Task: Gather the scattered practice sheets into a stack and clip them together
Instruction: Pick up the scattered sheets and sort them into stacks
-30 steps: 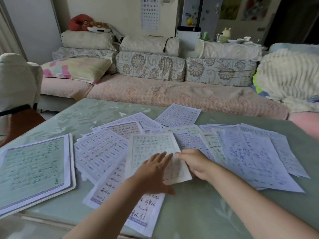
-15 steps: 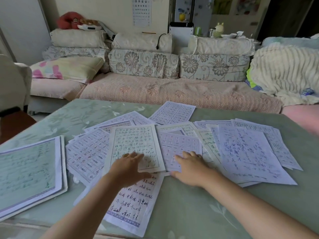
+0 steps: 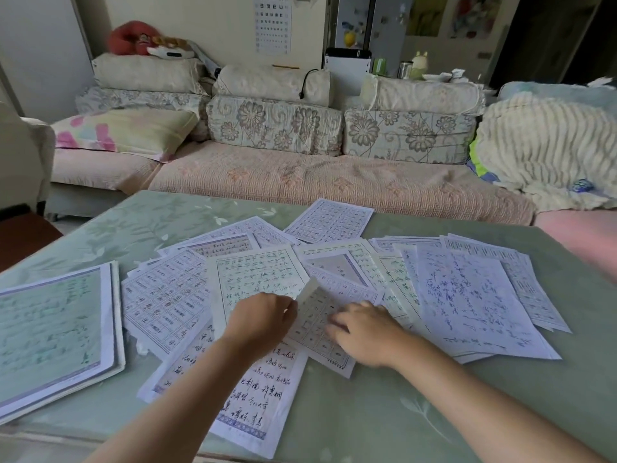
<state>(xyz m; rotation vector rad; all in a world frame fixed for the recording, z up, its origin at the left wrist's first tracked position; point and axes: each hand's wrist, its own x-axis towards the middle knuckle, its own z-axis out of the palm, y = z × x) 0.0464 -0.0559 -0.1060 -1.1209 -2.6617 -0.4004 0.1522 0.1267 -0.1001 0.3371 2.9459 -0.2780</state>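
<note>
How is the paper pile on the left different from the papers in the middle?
The left stack is squared up with edges aligned; the scattered sheets fan out, overlapping at angles. No hand touches the left stack; the left hand pinches a raised corner among the scattered sheets and the right hand rests on them. Both are handwritten practice sheets on the green table.

sheets [image 3: 334,262] spread on table [image 3: 400,412], stack [image 3: 50,329] left, sofa [image 3: 300,178] behind

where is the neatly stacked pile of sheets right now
In the head view the stacked pile lies on the left side of the table, just left of the scattered sheets and near the front edge.
</note>
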